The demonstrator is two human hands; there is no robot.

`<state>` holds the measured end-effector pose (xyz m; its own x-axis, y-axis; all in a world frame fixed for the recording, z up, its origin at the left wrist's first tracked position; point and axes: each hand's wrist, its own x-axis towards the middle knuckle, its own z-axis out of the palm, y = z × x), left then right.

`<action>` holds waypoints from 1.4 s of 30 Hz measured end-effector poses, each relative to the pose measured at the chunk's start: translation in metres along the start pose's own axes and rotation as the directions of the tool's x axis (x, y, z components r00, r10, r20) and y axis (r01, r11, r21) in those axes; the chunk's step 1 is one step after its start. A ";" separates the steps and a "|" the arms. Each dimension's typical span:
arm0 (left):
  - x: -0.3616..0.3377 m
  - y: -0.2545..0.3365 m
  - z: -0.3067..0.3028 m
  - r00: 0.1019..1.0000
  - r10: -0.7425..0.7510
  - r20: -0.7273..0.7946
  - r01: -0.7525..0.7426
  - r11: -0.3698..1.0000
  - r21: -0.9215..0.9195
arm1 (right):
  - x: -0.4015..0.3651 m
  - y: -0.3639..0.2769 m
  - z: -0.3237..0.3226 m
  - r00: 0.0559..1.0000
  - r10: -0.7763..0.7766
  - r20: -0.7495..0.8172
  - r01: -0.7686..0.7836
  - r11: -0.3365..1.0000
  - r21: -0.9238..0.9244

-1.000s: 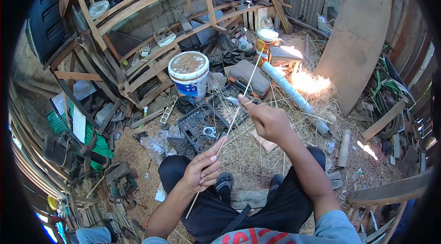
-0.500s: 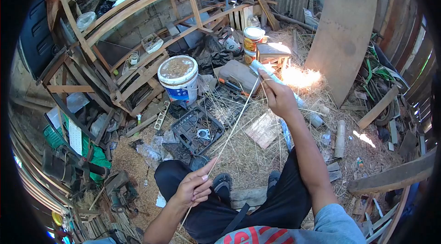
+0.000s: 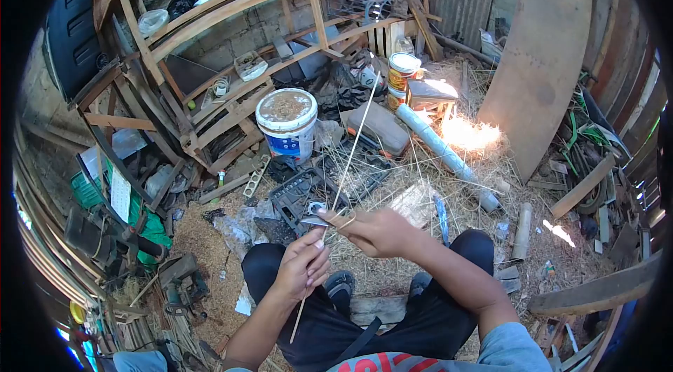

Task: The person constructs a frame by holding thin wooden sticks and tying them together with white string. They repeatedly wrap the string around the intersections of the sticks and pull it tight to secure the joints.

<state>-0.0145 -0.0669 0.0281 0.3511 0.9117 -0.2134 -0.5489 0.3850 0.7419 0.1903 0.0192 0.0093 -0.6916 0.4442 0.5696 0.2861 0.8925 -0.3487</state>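
Note:
A long thin bamboo strip [image 3: 360,127] slants from my lap up past both hands. My left hand [image 3: 301,268] is closed around its lower part, with a short end sticking out below the fist. Just above, my right hand [image 3: 378,232] is closed, its index finger reaching along the strip. A small metal knife blade [image 3: 313,221] shows at the right fingertips, against the strip above the left thumb. The knife's handle is hidden inside the right hand.
Straw and shavings litter the ground. Before me lie an open black tool case [image 3: 298,193], a white bucket [image 3: 287,107], a grey-blue pipe [image 3: 445,155] and a closed grey case [image 3: 378,127]. A wooden frame [image 3: 245,4] stands behind; a tall board [image 3: 540,57] leans at right.
My right hand has come down and left from the strip's far end to just above my left hand. The blade now shows there. My left hand still grips the strip.

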 end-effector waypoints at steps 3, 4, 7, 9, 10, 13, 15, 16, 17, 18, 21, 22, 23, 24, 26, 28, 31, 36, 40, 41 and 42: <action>0.000 0.001 0.003 0.998 0.059 0.004 -0.059 0.990 0.127 | 0.003 -0.001 -0.005 1.000 -0.009 -0.027 0.007 0.998 -0.062; 0.000 0.001 0.002 0.998 0.059 0.001 -0.059 0.990 0.129 | 0.004 0.000 -0.007 0.999 -0.026 -0.018 0.024 0.996 -0.089; -0.001 0.003 0.003 0.998 0.055 -0.006 -0.053 0.988 0.148 | 0.004 -0.004 -0.010 1.000 -0.001 -0.001 0.001 0.977 -0.213; -0.003 0.006 0.011 0.999 0.052 0.002 -0.052 0.983 0.174 | 0.003 0.009 -0.011 0.987 0.067 -0.148 -0.099 0.970 -0.221; -0.004 0.004 0.011 0.999 0.034 0.010 -0.036 0.979 0.199 | 0.002 0.019 -0.012 0.971 0.097 -0.219 -0.146 0.964 -0.221; -0.009 -0.001 0.007 1.000 -0.006 0.026 0.000 0.971 0.240 | -0.004 0.052 -0.029 0.948 0.035 -0.317 -0.099 0.977 -0.191; -0.009 -0.003 0.006 0.999 -0.017 0.030 0.010 0.974 0.226 | -0.004 0.050 -0.029 0.952 0.015 -0.305 -0.049 0.993 -0.105; -0.009 -0.003 0.007 1.000 -0.008 0.020 0.003 0.975 0.220 | -0.002 0.040 -0.026 0.955 0.046 -0.292 -0.068 0.995 -0.067; -0.007 -0.002 0.009 1.000 0.001 0.011 -0.004 0.977 0.214 | -0.001 0.035 -0.024 0.958 0.076 -0.277 -0.088 0.996 -0.030; -0.006 -0.003 0.010 1.000 0.009 0.001 -0.009 0.978 0.208 | -0.002 0.036 -0.025 0.957 0.123 -0.261 -0.149 0.986 -0.080; -0.009 -0.005 0.006 1.000 -0.024 0.010 0.021 0.979 0.202 | -0.005 0.059 -0.029 0.899 0.284 -0.333 -0.348 0.925 -0.151; -0.010 -0.007 0.004 0.999 -0.050 0.019 0.045 0.976 0.213 | -0.009 0.083 -0.035 0.838 0.341 -0.426 -0.426 0.896 -0.121; -0.011 -0.010 0.003 0.997 -0.076 0.027 0.069 0.972 0.224 | -0.020 0.116 -0.037 0.730 0.454 -0.510 -0.527 0.850 0.001; -0.012 -0.013 0.001 0.994 -0.103 0.032 0.093 0.968 0.234 | -0.031 0.140 -0.040 0.601 0.561 -0.569 -0.605 0.785 0.134; -0.012 -0.016 0.000 0.998 -0.067 0.001 0.065 0.980 0.186 | -0.039 0.142 -0.057 0.380 0.796 -0.471 -0.685 0.585 0.435; -0.006 -0.014 0.001 1.000 0.009 0.000 -0.008 0.991 0.137 | -0.036 0.142 -0.057 0.369 0.848 -0.380 -0.679 0.526 0.513; 0.007 -0.010 0.003 0.996 0.077 -0.033 -0.077 0.997 0.023 | -0.030 0.122 -0.038 0.635 0.684 -0.359 -0.564 0.728 0.391; 0.026 -0.006 0.000 0.993 0.116 -0.039 -0.120 0.980 -0.160 | 0.002 0.037 -0.042 0.703 0.677 0.217 -0.575 0.360 0.735; 0.028 0.005 0.008 0.997 0.073 0.013 -0.067 0.964 -0.259 | 0.003 0.054 -0.018 0.820 0.571 -0.050 -0.472 0.722 0.506; 0.030 0.007 0.007 0.997 0.067 0.035 -0.055 0.962 -0.269 | -0.004 0.058 -0.014 0.832 0.552 -0.055 -0.453 0.733 0.507; 0.031 0.008 0.007 0.997 0.061 0.055 -0.043 0.959 -0.280 | -0.001 0.045 -0.020 0.844 0.534 -0.057 -0.435 0.742 0.509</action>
<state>-0.0031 -0.0365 0.0317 0.3580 0.9242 -0.1330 -0.7537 0.3701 0.5431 0.2168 0.0605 0.0082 -0.3927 0.8557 0.3370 0.1755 0.4294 -0.8859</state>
